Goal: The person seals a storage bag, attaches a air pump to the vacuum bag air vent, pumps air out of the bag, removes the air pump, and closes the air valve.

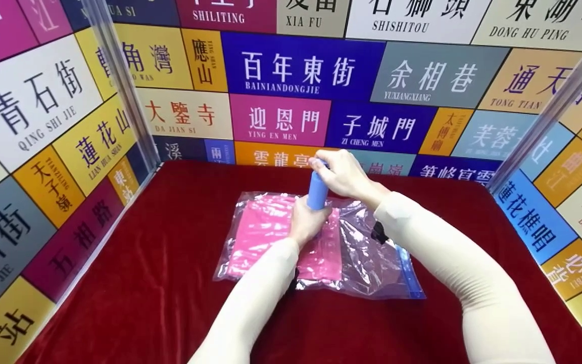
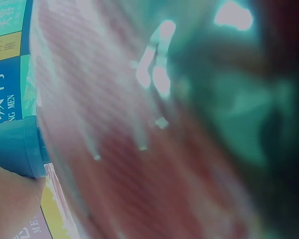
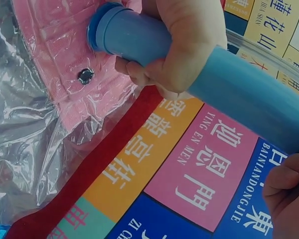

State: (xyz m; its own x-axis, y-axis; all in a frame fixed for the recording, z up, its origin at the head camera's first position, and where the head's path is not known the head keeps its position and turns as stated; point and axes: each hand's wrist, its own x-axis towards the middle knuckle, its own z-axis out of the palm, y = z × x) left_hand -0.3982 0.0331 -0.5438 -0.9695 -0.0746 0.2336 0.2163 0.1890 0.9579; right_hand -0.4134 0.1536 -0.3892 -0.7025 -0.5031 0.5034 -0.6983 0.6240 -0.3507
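A blue cylindrical hand pump (image 1: 318,191) stands roughly upright on a clear plastic storage bag (image 1: 367,263). Inside the bag lies folded pink cloth (image 1: 260,232), filling its left and middle. My left hand (image 1: 307,222) grips the pump's lower part, close over the bag. At the pump's top, my right hand (image 1: 341,172) is curled round the end. In the right wrist view the left hand's fingers (image 3: 184,55) wrap the barrel above its flared base, and a dark round disc (image 3: 85,75) shows on the pink cloth. The left wrist view is mostly blurred, shiny plastic over cloth.
Dark red cloth (image 1: 144,283) covers the table under the bag. A blue strip (image 1: 408,273) runs along the bag's right edge. Panels with printed signs (image 1: 301,65) enclose the table at the back and sides, with clear upright corner strips (image 1: 127,86).
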